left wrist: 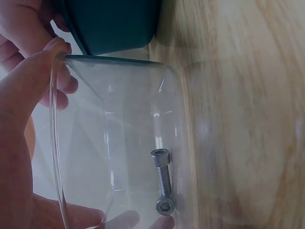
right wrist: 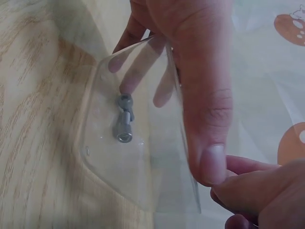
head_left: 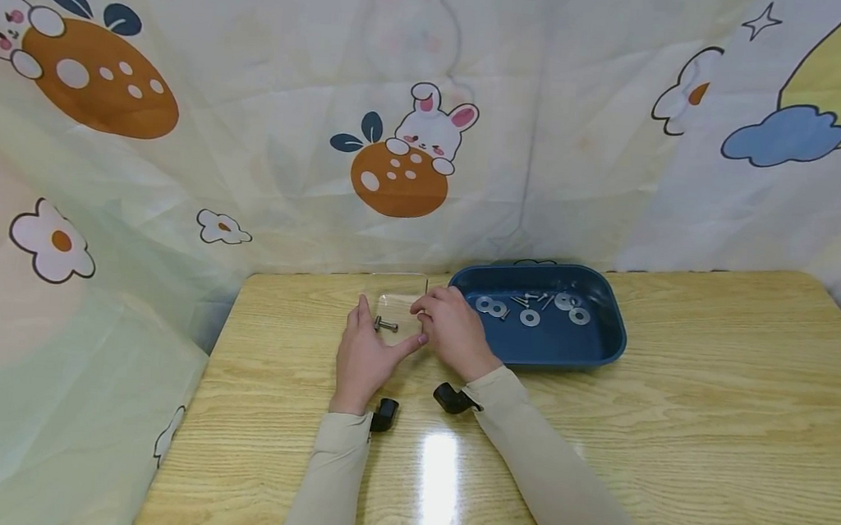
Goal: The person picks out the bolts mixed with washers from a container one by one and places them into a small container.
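The left hand [head_left: 366,363], at the centre of the head view, has its grip clamped on a clear container [left wrist: 138,109], thumb at the rim and fingers spread along the outer wall. The right hand [head_left: 457,331], just right of it, bends its fingers by the container's right side, close to the left thumb; whether its grip is pinching anything I cannot tell.

Inside the container, low in the left wrist view, lie two socket-head bolts [left wrist: 163,177], one head at each end of the pair. To the right, partly behind the right hand, sits a dark blue tray [head_left: 554,351] with flat washers [head_left: 530,318] and small screws [head_left: 519,302] scattered toward its far side. Everything stands on a wood-grain tabletop [head_left: 715,385]. Across the upper frame hangs a pale cloth [head_left: 265,160] printed with rabbits and flowers.
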`<action>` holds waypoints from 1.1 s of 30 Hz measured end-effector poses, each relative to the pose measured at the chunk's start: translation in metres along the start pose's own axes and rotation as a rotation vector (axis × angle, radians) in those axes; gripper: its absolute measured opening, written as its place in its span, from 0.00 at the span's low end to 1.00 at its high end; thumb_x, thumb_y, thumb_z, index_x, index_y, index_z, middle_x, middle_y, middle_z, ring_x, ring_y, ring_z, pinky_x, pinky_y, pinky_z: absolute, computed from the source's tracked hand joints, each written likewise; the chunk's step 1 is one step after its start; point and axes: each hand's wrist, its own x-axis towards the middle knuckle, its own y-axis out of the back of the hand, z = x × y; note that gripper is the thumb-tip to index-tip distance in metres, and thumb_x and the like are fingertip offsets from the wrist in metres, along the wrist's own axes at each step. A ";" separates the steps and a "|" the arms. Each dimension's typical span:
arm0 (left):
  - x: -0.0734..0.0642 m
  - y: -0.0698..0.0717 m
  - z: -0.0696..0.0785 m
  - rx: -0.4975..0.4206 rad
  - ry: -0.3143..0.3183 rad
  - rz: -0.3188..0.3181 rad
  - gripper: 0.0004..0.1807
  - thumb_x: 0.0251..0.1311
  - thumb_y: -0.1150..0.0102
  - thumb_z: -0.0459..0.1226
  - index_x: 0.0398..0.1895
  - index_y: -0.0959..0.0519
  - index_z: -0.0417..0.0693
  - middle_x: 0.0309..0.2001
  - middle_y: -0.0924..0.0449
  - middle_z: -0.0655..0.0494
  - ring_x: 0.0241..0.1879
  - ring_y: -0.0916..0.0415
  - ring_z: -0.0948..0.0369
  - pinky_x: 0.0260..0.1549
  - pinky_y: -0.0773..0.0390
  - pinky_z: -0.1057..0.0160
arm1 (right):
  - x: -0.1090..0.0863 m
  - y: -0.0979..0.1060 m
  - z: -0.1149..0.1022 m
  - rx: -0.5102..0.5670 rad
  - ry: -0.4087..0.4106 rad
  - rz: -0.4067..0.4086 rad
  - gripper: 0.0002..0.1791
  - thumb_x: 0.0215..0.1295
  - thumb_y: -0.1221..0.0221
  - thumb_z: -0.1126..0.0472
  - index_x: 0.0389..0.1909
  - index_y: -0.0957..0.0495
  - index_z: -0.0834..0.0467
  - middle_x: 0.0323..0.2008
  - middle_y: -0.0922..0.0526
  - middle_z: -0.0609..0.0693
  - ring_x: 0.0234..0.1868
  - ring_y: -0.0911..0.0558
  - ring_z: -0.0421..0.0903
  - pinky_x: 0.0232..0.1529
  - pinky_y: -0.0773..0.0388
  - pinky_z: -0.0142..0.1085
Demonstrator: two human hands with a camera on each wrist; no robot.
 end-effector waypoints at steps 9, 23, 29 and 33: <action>-0.001 -0.001 -0.001 -0.008 0.000 0.001 0.71 0.30 0.41 0.74 0.72 0.55 0.38 0.66 0.45 0.40 0.58 0.35 0.45 0.52 0.31 0.50 | -0.008 0.007 0.007 0.048 0.009 0.063 0.07 0.59 0.39 0.64 0.38 0.17 0.51 0.39 0.22 0.45 0.40 0.29 0.44 0.35 0.26 0.37; -0.003 -0.001 -0.001 -0.036 0.004 -0.010 0.69 0.34 0.36 0.69 0.72 0.56 0.40 0.67 0.47 0.41 0.58 0.36 0.45 0.51 0.31 0.49 | -0.019 0.018 0.018 -0.015 -0.010 0.094 0.08 0.60 0.39 0.62 0.40 0.17 0.51 0.40 0.23 0.48 0.41 0.28 0.46 0.32 0.25 0.38; -0.002 -0.002 -0.002 -0.027 0.006 -0.011 0.69 0.33 0.38 0.71 0.73 0.56 0.41 0.67 0.46 0.41 0.58 0.37 0.45 0.52 0.31 0.49 | -0.022 0.021 0.023 -0.029 -0.001 0.098 0.09 0.60 0.38 0.62 0.42 0.18 0.53 0.40 0.23 0.49 0.40 0.28 0.47 0.32 0.25 0.38; -0.002 -0.001 -0.002 -0.024 0.005 -0.014 0.70 0.32 0.40 0.73 0.73 0.57 0.41 0.67 0.46 0.41 0.59 0.37 0.45 0.52 0.32 0.49 | -0.024 0.024 0.026 -0.033 -0.004 0.102 0.09 0.60 0.39 0.61 0.41 0.18 0.53 0.40 0.23 0.50 0.40 0.28 0.47 0.33 0.25 0.38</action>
